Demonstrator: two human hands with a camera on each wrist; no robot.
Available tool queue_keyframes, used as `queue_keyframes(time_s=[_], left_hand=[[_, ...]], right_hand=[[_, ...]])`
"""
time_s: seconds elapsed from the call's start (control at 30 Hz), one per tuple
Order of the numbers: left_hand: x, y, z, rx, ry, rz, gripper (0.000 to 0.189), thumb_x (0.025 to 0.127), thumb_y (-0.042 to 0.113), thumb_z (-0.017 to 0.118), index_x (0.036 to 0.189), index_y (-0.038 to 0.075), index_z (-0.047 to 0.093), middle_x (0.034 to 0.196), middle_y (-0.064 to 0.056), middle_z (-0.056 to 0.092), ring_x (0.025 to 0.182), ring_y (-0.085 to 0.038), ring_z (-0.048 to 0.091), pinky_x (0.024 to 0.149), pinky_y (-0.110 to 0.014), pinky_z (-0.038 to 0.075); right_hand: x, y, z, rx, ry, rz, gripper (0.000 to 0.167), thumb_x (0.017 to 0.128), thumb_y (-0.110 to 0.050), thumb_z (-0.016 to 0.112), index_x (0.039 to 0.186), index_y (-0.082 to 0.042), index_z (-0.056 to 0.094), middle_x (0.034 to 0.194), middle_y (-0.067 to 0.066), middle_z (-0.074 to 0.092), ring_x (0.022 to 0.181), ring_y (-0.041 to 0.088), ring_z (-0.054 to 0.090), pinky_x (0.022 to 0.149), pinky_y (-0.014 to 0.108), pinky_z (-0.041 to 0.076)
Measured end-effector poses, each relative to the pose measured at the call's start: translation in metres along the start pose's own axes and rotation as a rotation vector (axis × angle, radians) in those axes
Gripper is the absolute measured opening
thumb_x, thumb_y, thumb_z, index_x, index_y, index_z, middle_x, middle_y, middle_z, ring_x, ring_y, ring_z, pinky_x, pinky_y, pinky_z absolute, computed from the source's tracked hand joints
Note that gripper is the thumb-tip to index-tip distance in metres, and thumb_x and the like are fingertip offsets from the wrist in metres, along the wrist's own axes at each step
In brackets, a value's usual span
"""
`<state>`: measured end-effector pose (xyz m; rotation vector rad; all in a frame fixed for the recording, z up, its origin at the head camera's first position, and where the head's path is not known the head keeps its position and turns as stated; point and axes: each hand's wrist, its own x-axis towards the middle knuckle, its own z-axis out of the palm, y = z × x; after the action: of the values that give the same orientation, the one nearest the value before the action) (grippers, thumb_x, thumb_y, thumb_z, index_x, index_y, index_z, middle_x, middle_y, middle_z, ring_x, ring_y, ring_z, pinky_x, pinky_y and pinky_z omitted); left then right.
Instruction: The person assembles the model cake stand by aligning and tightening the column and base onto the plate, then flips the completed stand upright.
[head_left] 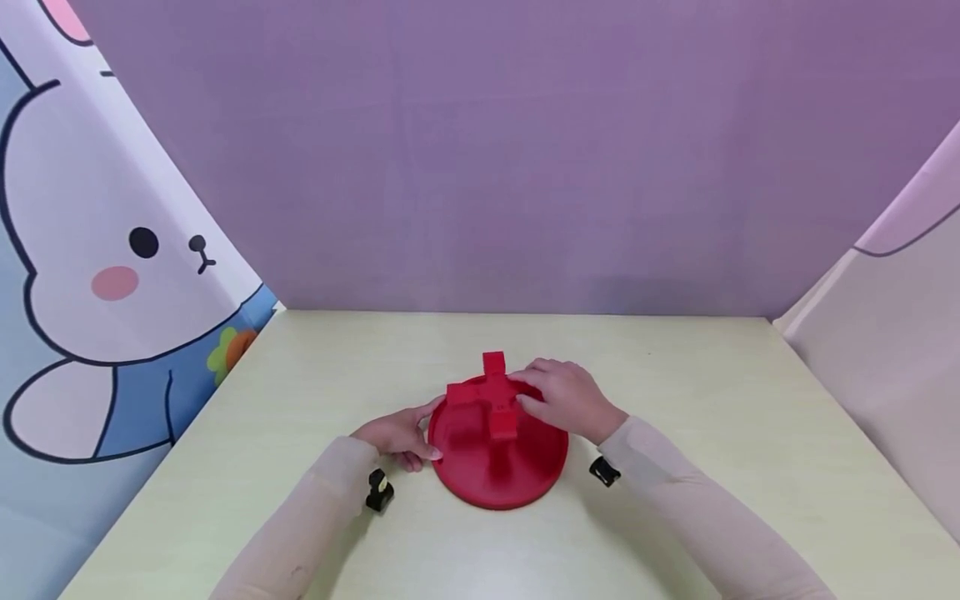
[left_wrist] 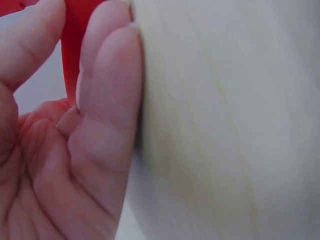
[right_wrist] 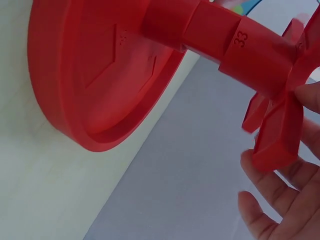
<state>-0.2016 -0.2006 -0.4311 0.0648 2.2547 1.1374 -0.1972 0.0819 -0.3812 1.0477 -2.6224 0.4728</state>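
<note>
At the red base's [head_left: 468,475] left edge: left hand [head_left: 401,437], fingers mostly straight against the rim, not wrapped round it; can't tell how hard pressed. Base flat on the tabletop. Upright from base centre: red post [right_wrist: 215,35], marked 33. Over the base, at the post's upper end: red cross-shaped top [head_left: 497,393]. Above the base's right half: right hand [head_left: 566,400], pinching one arm of the top between thumb and fingers, apparently lightly.

Step in hand, by judgement: working the top by an arm, base braced. Best to press the base down and hold the rim low, then move the top in line with the post, not sideways. Better to grip closer to the hub; likely to twist or rock the base if loaded at one arm's end.

In the way: mainly the top's own arms, spread over the base and hiding much of the post from above.

Around, near side of base first: pale sleeves [head_left: 300,517], black wrist units [head_left: 379,492]. Around and beyond base: pale tabletop [head_left: 637,350]. Far left of base: rabbit-print panel [head_left: 97,250]. Behind base: purple backdrop [head_left: 487,167].
</note>
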Motion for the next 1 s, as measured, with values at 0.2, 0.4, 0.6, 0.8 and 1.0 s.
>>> queue_keyframes(time_s=[0.2, 0.4, 0.6, 0.8, 1.0], left_hand=[[0.001, 0.0, 0.0, 0.01, -0.001, 0.002, 0.094, 0.081, 0.012, 0.077, 0.155, 0.023, 0.019, 0.069, -0.009, 0.063, 0.052, -0.016, 0.056, 0.057, -0.028, 0.055], [0.0, 0.001, -0.001, 0.001, -0.012, -0.007, 0.095, 0.081, 0.014, 0.078, 0.155, 0.023, 0.018, 0.071, -0.009, 0.062, 0.054, -0.016, 0.057, 0.058, -0.028, 0.054], [-0.002, 0.0, -0.002, -0.012, -0.012, 0.003, 0.095, 0.08, 0.015, 0.078, 0.154, 0.025, 0.019, 0.069, -0.008, 0.061, 0.053, -0.016, 0.056, 0.056, -0.028, 0.054], [-0.004, 0.0, -0.001, -0.007, -0.003, 0.008, 0.094, 0.081, 0.014, 0.078, 0.154, 0.025, 0.021, 0.068, -0.008, 0.061, 0.052, -0.016, 0.056, 0.056, -0.028, 0.054], [-0.005, 0.0, -0.001, -0.002, 0.005, -0.006, 0.093, 0.081, 0.014, 0.077, 0.154, 0.023, 0.02, 0.068, -0.008, 0.059, 0.052, -0.015, 0.056, 0.056, -0.027, 0.054]], right_hand=[[-0.001, -0.005, -0.002, 0.02, -0.03, 0.055, 0.037, 0.081, -0.021, 0.074, 0.115, -0.007, 0.07, 0.097, 0.004, 0.064, 0.074, 0.011, 0.058, 0.061, 0.022, 0.05], [-0.002, -0.011, -0.004, -0.011, -0.046, 0.066, 0.039, 0.08, -0.025, 0.077, 0.113, -0.006, 0.071, 0.092, 0.003, 0.065, 0.069, 0.008, 0.055, 0.058, 0.018, 0.047], [-0.003, -0.016, -0.007, -0.041, -0.055, 0.034, 0.036, 0.083, -0.027, 0.074, 0.112, -0.006, 0.071, 0.09, 0.004, 0.066, 0.07, 0.011, 0.058, 0.056, 0.019, 0.047], [-0.001, -0.011, -0.009, 0.027, 0.01, 0.023, 0.027, 0.084, -0.016, 0.073, 0.111, -0.008, 0.072, 0.096, 0.004, 0.065, 0.082, 0.016, 0.061, 0.064, 0.025, 0.053], [0.011, 0.001, -0.01, 0.064, 0.061, -0.109, 0.033, 0.079, 0.001, 0.075, 0.111, -0.007, 0.07, 0.112, 0.013, 0.061, 0.102, 0.027, 0.059, 0.078, 0.035, 0.056]])
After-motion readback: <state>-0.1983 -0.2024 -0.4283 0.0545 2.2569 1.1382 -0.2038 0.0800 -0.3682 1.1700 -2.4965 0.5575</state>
